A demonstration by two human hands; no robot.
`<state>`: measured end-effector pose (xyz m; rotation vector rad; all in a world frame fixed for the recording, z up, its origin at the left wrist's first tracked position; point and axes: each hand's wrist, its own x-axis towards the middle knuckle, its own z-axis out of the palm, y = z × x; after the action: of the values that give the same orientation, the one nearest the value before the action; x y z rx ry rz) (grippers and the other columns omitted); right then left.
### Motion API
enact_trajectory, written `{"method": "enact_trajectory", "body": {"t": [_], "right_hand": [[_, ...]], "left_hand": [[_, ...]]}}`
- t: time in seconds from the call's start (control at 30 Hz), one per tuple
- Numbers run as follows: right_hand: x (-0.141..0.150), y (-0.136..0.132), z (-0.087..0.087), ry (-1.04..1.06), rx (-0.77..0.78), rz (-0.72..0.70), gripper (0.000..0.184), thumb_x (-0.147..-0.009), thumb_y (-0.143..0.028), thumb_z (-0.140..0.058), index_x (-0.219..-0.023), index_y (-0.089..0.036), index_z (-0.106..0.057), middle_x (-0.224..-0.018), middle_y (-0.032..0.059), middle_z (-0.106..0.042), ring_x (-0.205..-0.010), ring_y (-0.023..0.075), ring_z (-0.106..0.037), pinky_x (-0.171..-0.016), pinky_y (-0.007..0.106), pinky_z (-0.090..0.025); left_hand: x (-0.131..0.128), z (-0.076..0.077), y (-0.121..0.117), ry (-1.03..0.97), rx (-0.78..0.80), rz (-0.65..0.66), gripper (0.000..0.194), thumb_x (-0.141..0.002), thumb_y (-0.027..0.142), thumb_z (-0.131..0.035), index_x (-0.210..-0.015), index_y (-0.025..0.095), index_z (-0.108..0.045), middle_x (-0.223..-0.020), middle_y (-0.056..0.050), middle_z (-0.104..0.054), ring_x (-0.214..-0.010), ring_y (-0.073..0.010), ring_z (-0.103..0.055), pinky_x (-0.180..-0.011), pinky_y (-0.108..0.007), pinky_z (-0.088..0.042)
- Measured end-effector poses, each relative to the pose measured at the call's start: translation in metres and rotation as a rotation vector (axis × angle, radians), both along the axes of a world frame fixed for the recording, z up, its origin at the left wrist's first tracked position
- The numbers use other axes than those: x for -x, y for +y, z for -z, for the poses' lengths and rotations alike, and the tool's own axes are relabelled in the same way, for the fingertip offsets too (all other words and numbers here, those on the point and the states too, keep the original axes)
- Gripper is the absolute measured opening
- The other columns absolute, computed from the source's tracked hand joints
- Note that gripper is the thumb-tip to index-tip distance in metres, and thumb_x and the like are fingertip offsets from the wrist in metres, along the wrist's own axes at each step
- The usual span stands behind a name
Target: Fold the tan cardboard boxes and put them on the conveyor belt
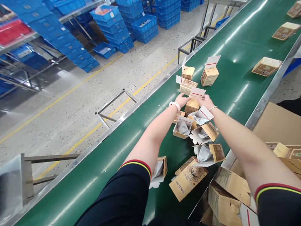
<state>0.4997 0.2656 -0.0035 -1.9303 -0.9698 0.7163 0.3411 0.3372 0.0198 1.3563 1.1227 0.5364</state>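
Both my arms reach out over a green conveyor belt (131, 147). My left hand (182, 100) and my right hand (205, 101) close together on a small brown cardboard box (191, 105) with an open white flap (197, 92). Just beyond it stand a printed box (187, 86) and two more open-flapped boxes (209, 75). Below my hands lie several open boxes (183, 127) with grey bags inside. A white band sits on my left wrist.
Closed boxes (266, 66) ride the belt further up at the right. A large cardboard carton (272, 125) with more small boxes stands at the belt's right edge. Stacked blue crates (113, 28) and metal frames (113, 106) fill the floor to the left.
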Motion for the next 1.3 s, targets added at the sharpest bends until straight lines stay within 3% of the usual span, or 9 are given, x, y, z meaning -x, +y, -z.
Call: {"method": "enact_trajectory", "body": {"t": [0.17,0.3,0.47,0.57,0.67,0.93,1.03,1.2,1.3], "right_hand": [[-0.035,-0.025,-0.049,-0.288,0.238,-0.425,0.038,-0.058,-0.048,-0.083,-0.062,-0.021,-0.056,-0.064,0.0039,-0.059,-0.077,0.0279,-0.064,-0.075,0.047,-0.055],[-0.013,-0.031,-0.118,-0.552,0.516,-0.462,0.043,-0.061,-0.026,-0.084,-0.044,-0.019,-0.045,-0.054,0.0087,-0.055,-0.086,0.0357,-0.064,-0.082,0.055,-0.048],[0.048,-0.040,-0.246,-0.900,0.150,-0.525,0.027,-0.083,-0.029,-0.065,-0.062,-0.015,-0.059,-0.067,0.0052,-0.056,-0.101,0.0313,-0.060,-0.094,0.056,-0.042],[0.095,-0.035,-0.283,-0.959,-0.113,-0.693,0.019,-0.086,-0.026,-0.060,-0.069,-0.017,-0.063,-0.062,0.0006,-0.048,-0.095,0.0260,-0.061,-0.094,0.052,-0.043],[0.146,-0.014,-0.249,-0.808,-0.124,-0.878,0.017,-0.081,-0.016,-0.060,-0.065,-0.017,-0.061,-0.058,-0.0020,-0.048,-0.079,0.0200,-0.061,-0.089,0.043,-0.047],[0.211,-0.005,-0.058,-0.221,-0.254,-0.693,0.016,-0.079,-0.035,-0.061,-0.073,-0.019,-0.061,-0.076,0.0024,-0.065,-0.074,0.0189,-0.062,-0.075,0.034,-0.052],[0.193,-0.021,-0.034,-0.042,-0.431,-0.559,0.036,-0.089,-0.051,-0.046,-0.104,-0.021,-0.059,-0.104,0.0080,-0.065,-0.092,0.0222,-0.065,-0.079,0.038,-0.055],[0.146,-0.037,-0.008,-0.367,-0.683,-1.000,0.045,-0.087,-0.041,-0.049,-0.128,-0.023,-0.051,-0.134,0.0130,-0.054,-0.132,0.0280,-0.044,-0.110,0.055,-0.035],[0.137,-0.036,0.007,-0.479,-0.657,-1.040,0.065,-0.084,-0.040,-0.055,-0.142,-0.017,-0.038,-0.144,0.0170,-0.043,-0.139,0.0308,-0.033,-0.113,0.058,-0.030]], "left_hand": [[0.056,-0.042,0.007,-0.031,-0.034,-0.067,0.031,-0.085,0.044,-0.060,-0.105,0.019,-0.059,-0.116,-0.010,-0.065,-0.097,-0.0182,-0.064,-0.079,-0.030,-0.051],[0.109,-0.075,-0.003,-0.018,-0.129,-0.084,0.027,-0.086,0.044,-0.058,-0.099,0.020,-0.059,-0.105,-0.008,-0.066,-0.088,-0.0154,-0.065,-0.074,-0.028,-0.052],[0.164,-0.103,-0.024,0.017,-0.666,0.094,0.057,-0.075,0.056,-0.068,-0.119,0.021,-0.055,-0.120,-0.011,-0.061,-0.117,-0.0262,-0.057,-0.097,-0.041,-0.047],[0.188,-0.100,-0.030,0.065,-0.976,0.209,0.081,-0.066,0.064,-0.073,-0.132,0.025,-0.047,-0.141,-0.012,-0.046,-0.138,-0.0341,-0.035,-0.111,-0.050,-0.035],[0.210,-0.075,-0.038,0.093,-1.062,0.360,0.078,-0.072,0.063,-0.068,-0.136,0.026,-0.044,-0.143,-0.013,-0.045,-0.139,-0.0340,-0.035,-0.113,-0.051,-0.032],[0.250,0.032,-0.078,0.201,-1.042,0.287,0.099,-0.073,0.064,-0.064,-0.148,0.016,-0.021,-0.151,-0.027,-0.027,-0.144,-0.0408,-0.020,-0.109,-0.061,-0.032],[0.253,0.048,-0.079,0.245,-1.054,0.216,0.078,-0.086,0.053,-0.051,-0.149,0.019,-0.020,-0.152,-0.023,-0.028,-0.146,-0.0330,-0.021,-0.112,-0.056,-0.032],[0.244,0.050,-0.067,0.308,-1.109,0.323,0.058,-0.091,0.044,-0.044,-0.142,0.019,-0.037,-0.145,-0.023,-0.044,-0.142,-0.0295,-0.033,-0.107,-0.050,-0.033],[0.226,0.044,-0.058,0.363,-1.071,0.376,0.052,-0.092,0.042,-0.041,-0.139,0.019,-0.044,-0.142,-0.021,-0.048,-0.140,-0.0285,-0.036,-0.103,-0.046,-0.034]]}}
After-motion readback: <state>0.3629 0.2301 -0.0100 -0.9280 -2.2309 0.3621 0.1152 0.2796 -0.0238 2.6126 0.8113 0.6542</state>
